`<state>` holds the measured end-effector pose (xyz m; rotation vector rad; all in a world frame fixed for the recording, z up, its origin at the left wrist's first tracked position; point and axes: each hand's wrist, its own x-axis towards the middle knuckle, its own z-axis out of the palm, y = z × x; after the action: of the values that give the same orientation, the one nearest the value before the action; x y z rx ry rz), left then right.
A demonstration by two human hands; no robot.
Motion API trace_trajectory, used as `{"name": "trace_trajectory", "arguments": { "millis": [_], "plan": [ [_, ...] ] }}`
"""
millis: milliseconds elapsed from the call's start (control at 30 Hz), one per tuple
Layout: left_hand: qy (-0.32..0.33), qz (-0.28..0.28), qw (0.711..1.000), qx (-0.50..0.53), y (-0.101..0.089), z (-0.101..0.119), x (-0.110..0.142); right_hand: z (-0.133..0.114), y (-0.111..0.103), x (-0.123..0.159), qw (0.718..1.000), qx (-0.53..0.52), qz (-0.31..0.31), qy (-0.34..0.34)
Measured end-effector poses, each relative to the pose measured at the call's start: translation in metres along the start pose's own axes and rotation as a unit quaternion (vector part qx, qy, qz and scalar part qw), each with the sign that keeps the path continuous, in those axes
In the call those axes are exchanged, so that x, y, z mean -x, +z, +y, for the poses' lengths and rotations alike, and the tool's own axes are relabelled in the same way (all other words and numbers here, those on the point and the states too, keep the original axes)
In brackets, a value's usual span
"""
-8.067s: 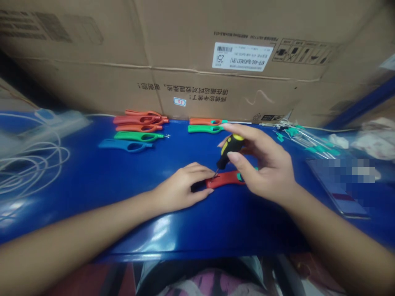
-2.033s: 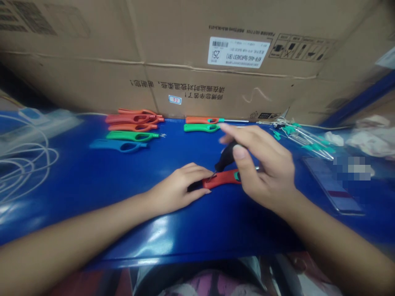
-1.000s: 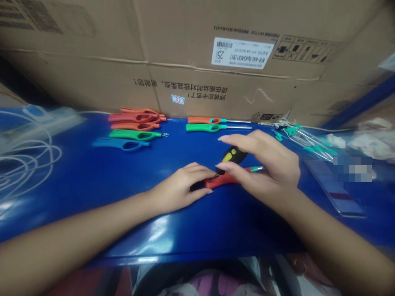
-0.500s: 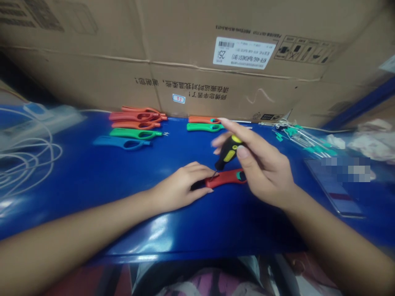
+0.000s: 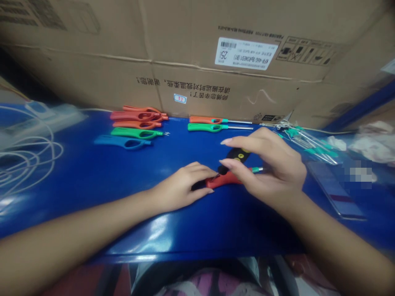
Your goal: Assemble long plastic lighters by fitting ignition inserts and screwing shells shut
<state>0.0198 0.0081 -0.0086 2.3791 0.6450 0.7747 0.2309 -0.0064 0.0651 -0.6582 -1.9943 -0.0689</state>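
Observation:
A red stick lighter (image 5: 227, 179) lies on the blue table, its metal tube pointing right with a teal collar. My left hand (image 5: 180, 187) pinches the butt end of its handle between thumb and fingers. Over the lighter, my right hand (image 5: 276, 170) grips a black-and-yellow screwdriver (image 5: 233, 161) between thumb and fingers. The screwdriver leans, its shaft directed down at the handle near my left fingertips; the tip is hard to make out. Part of the lighter is hidden behind my right hand.
Lighter handles without tubes, including a blue one (image 5: 123, 142) and a green one (image 5: 132, 132), lie at the back left. Two lighters with tubes (image 5: 203, 127) rest by the cardboard box (image 5: 185, 53). Metal tubes (image 5: 321, 149), a phone (image 5: 336, 191) and a coiled white cable (image 5: 37, 154) flank the table.
My right hand has shifted right and its fingers have loosened around the screwdriver, which now leans lower. My left hand and the lighter stay where they were.

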Motion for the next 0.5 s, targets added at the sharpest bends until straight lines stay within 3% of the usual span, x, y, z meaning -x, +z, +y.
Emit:
{"name": "trace_trajectory", "arguments": {
  "millis": [67, 233, 400, 500],
  "plan": [
    [0.0, -0.002, 1.0, 0.0, 0.0, -0.0002, 0.0, 0.0009, -0.0004, 0.0001, 1.0, 0.016, -0.003, -0.01],
    [-0.007, 0.0, 1.0, -0.006, 0.0, -0.0005, 0.0, -0.0006, -0.0023, 0.0008, 0.99, -0.095, -0.1, 0.04],
    [0.007, -0.001, 1.0, -0.004, 0.0003, -0.0013, -0.0006, -0.0054, -0.0034, 0.0012, 0.997, 0.039, -0.051, -0.034],
    [0.007, -0.001, 1.0, 0.001, 0.0003, -0.0012, -0.0008, -0.0076, -0.0034, 0.0024, 0.997, 0.064, -0.039, -0.036]
  ]
}}
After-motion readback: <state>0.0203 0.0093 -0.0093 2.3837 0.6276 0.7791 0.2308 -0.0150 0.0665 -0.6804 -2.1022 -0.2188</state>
